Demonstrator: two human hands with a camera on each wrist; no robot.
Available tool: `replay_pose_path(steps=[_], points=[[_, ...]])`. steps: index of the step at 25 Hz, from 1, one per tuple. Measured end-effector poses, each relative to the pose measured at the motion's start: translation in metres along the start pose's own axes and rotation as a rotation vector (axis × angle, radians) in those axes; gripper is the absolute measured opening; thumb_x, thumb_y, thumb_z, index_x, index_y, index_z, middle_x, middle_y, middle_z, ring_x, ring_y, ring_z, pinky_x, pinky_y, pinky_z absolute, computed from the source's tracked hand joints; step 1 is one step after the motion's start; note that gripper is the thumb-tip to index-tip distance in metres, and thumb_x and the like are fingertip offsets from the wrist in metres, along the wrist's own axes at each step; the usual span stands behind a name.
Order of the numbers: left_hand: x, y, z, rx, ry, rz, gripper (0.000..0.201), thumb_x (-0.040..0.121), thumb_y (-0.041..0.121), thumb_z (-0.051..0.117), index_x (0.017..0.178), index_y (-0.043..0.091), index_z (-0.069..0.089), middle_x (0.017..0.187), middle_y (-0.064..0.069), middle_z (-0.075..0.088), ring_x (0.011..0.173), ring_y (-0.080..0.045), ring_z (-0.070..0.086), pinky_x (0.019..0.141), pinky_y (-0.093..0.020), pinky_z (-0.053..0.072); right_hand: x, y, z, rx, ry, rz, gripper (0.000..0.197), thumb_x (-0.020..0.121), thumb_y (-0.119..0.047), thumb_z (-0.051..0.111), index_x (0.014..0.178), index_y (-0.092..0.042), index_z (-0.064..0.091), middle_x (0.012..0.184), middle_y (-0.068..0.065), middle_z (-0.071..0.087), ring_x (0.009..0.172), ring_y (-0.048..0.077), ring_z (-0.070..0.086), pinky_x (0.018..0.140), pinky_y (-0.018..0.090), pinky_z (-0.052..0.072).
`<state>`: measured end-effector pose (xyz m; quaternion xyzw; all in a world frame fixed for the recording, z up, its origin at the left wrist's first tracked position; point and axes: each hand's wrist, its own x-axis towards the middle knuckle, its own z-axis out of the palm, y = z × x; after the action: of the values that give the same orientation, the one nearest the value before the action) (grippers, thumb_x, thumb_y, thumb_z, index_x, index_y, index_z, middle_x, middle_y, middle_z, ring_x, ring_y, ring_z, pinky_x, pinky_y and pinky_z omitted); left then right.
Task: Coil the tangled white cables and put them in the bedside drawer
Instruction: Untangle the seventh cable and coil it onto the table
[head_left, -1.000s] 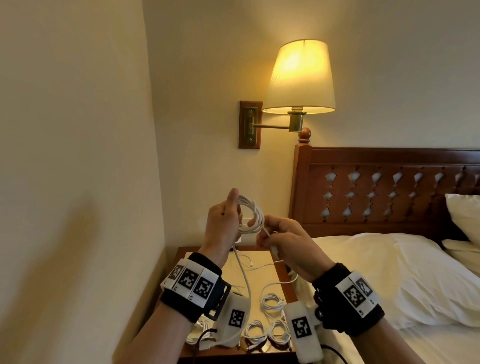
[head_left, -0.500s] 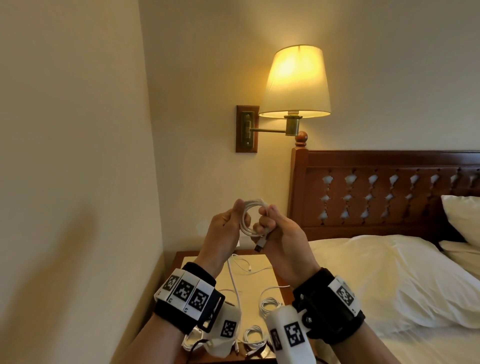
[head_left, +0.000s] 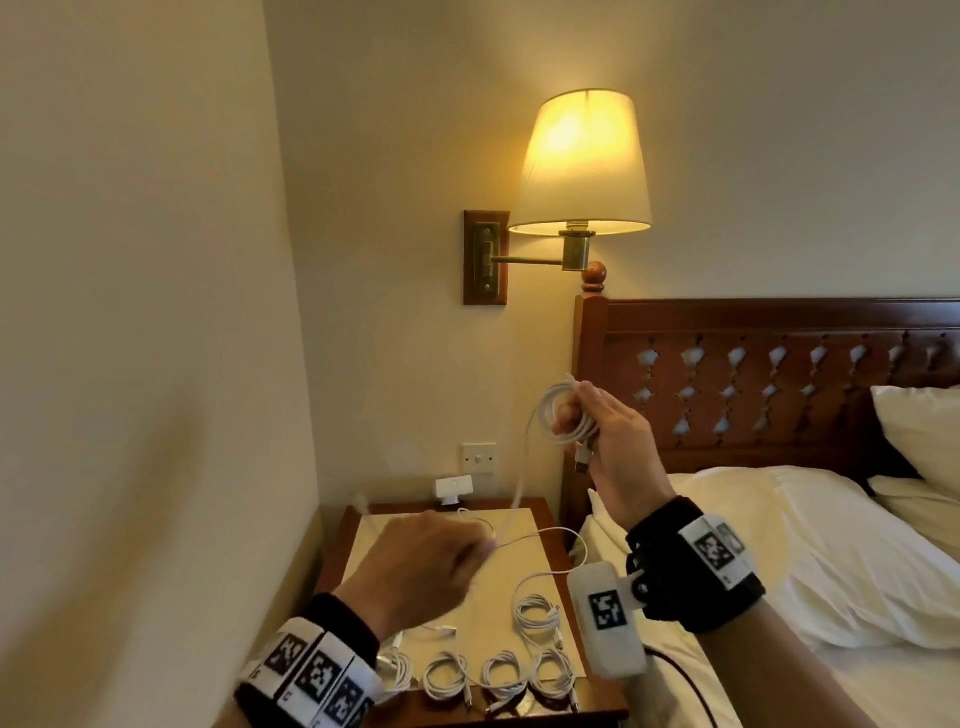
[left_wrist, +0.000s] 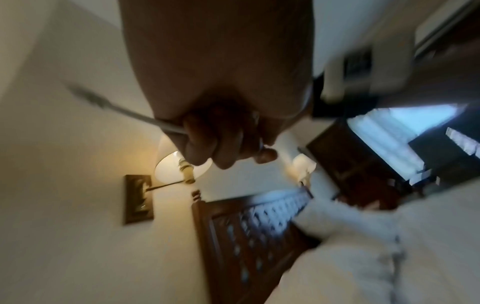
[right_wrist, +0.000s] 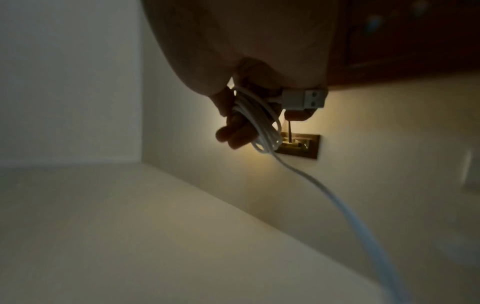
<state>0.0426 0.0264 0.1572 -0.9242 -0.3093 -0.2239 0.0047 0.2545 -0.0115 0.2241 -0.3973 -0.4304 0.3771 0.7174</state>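
Mid-coil: our right hand (head_left: 618, 441) clamped the cable (head_left: 558, 415) loops up beside the headboard (head_left: 779, 374), and our left hand (head_left: 431, 561) pinched the loose tail low over the table (head_left: 550, 525). Next, we reckoned, feed that tail around the loops.

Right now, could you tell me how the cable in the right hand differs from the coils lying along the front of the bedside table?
The held cable is up in the air, gripped by the right hand; the front coils lie on the bedside table.
The held cable is only partly wound, its tail trailing down to the left hand; the front coils look fully wound.
All are white.
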Motion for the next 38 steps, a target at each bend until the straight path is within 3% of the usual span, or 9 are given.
replay_pose_path(steps=[3,6,12,19,23,27,31,35,38], points=[[0.011,0.027,-0.030,-0.289,0.123,0.233,0.030,0.099,0.045,0.037,0.073,0.035,0.048,0.059,0.010,0.049,0.053,-0.013,0.048,0.052,-0.032,0.042,-0.009,0.011,0.012,-0.285,-0.106,-0.083,0.037,0.102,-0.028,0.045,0.085,-0.003,0.065,0.073,0.009,0.066,0.066,0.014,0.059,0.072,0.029,0.046],[0.030,0.022,-0.050,-0.355,0.397,0.201,0.025,0.099,0.045,0.038,0.075,0.048,0.045,0.055,0.015,0.045,0.048,-0.010,0.042,0.045,-0.023,0.034,-0.024,0.016,0.018,-0.320,-0.218,-0.055,0.037,0.102,-0.027,0.043,0.088,-0.001,0.065,0.069,0.008,0.062,0.060,0.009,0.057,0.062,0.018,0.049],[0.049,0.009,-0.041,-0.343,0.553,0.046,0.023,0.098,0.045,0.039,0.078,0.035,0.047,0.056,0.016,0.047,0.052,-0.006,0.046,0.050,-0.012,0.034,-0.032,0.017,0.030,-0.205,-0.254,0.041,0.037,0.105,-0.029,0.032,0.089,-0.008,0.059,0.060,-0.003,0.048,0.058,0.010,0.044,0.061,0.024,0.040],[0.051,-0.020,-0.025,-0.679,0.474,-0.158,0.029,0.092,0.046,0.049,0.075,0.025,0.059,0.052,0.008,0.045,0.047,-0.007,0.038,0.049,-0.025,0.035,-0.022,0.006,0.026,0.142,-0.284,0.205,0.039,0.105,-0.031,0.030,0.081,-0.010,0.052,0.060,-0.004,0.032,0.058,0.011,0.028,0.061,0.026,0.026],[0.039,-0.032,-0.010,-0.740,0.375,-0.187,0.014,0.095,0.013,0.057,0.091,0.019,0.069,0.071,0.004,0.068,0.063,-0.015,0.068,0.065,-0.031,0.059,-0.008,0.007,0.025,0.248,-0.255,0.246,0.036,0.105,-0.031,0.031,0.081,-0.011,0.050,0.059,-0.006,0.032,0.058,0.011,0.025,0.060,0.026,0.023],[0.043,-0.027,-0.020,-0.882,0.509,-0.385,0.007,0.088,0.005,0.067,0.093,0.007,0.072,0.083,-0.008,0.074,0.072,-0.020,0.074,0.071,-0.037,0.062,-0.006,0.014,0.028,0.252,-0.234,0.308,0.039,0.106,-0.032,0.030,0.080,-0.012,0.052,0.059,-0.006,0.031,0.056,0.010,0.028,0.061,0.026,0.022],[0.057,-0.012,-0.036,-1.451,0.621,-0.570,0.007,0.090,0.002,0.062,0.094,0.001,0.068,0.078,-0.014,0.074,0.070,-0.020,0.073,0.063,-0.026,0.059,-0.008,0.016,0.036,0.279,-0.254,0.342,0.041,0.105,-0.033,0.031,0.078,-0.013,0.054,0.059,-0.006,0.032,0.056,0.010,0.029,0.062,0.027,0.023],[0.055,0.000,-0.032,-1.671,0.402,-0.606,0.017,0.094,0.005,0.054,0.103,0.000,0.069,0.085,-0.014,0.073,0.071,-0.017,0.071,0.061,-0.023,0.058,-0.008,0.015,0.040,0.240,-0.247,0.318,0.040,0.106,-0.033,0.029,0.078,-0.012,0.051,0.059,-0.005,0.031,0.053,0.009,0.031,0.061,0.027,0.028],[0.053,0.006,-0.030,-1.710,0.212,-0.582,0.028,0.099,0.022,0.051,0.105,0.004,0.071,0.095,-0.013,0.068,0.084,-0.022,0.067,0.080,-0.033,0.058,-0.006,0.018,0.038,0.151,-0.217,0.296,0.040,0.105,-0.035,0.031,0.080,-0.013,0.052,0.058,-0.005,0.033,0.052,0.009,0.033,0.060,0.027,0.032]])
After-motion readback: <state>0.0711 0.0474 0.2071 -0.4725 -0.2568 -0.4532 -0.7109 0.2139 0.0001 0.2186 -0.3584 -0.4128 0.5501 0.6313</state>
